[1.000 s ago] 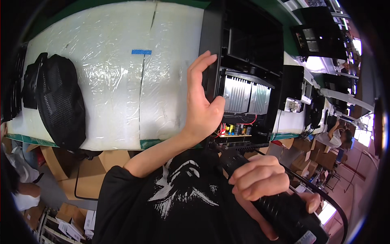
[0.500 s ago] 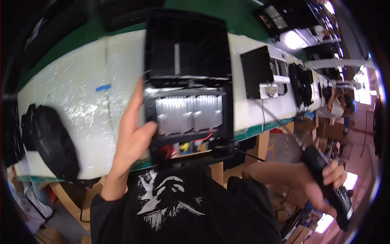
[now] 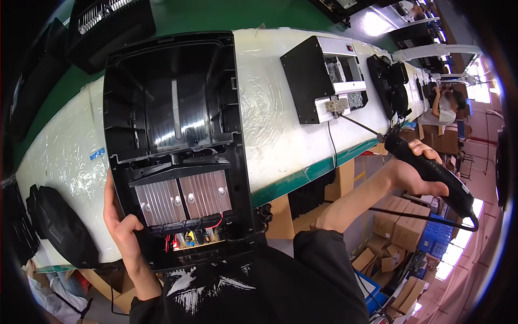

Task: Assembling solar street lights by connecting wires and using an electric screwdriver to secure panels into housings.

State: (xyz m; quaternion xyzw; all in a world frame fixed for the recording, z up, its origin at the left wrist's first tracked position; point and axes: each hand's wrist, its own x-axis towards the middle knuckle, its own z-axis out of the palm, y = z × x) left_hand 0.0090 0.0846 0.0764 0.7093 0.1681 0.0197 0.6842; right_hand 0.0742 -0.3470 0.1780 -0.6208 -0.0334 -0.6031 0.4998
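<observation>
My left hand (image 3: pixel 125 235) is closed on the left edge of a large open black plastic housing (image 3: pixel 243 167), thumb over the rim. Inside it sit two ribbed metal heat sinks (image 3: pixel 205 194), and below them part of a circuit board (image 3: pixel 200 238) with coloured components and red wires. Off to the right, my right hand (image 3: pixel 413 174) wraps round a black electric screwdriver (image 3: pixel 431 171) with a cord at its rear. Its long shaft points up-left, the tip at the metal outlet of a screw feeder (image 3: pixel 306 81), which has a black side panel and loose screws inside.
A white plastic-covered workbench (image 3: pixel 264 108) with a green edge runs under the housing. A black moulded case (image 3: pixel 62 224) lies at left, more black parts (image 3: pixel 386 86) beyond the feeder. Cardboard boxes (image 3: pixel 407 221) and a blue crate (image 3: pixel 436 236) stand below right; a co-worker (image 3: pixel 450 105) sits farther along.
The screwdriver has risen, and its tip now meets the feeder's outlet. The view has shifted, so the housing and bench appear farther left. My left hand keeps its hold on the housing.
</observation>
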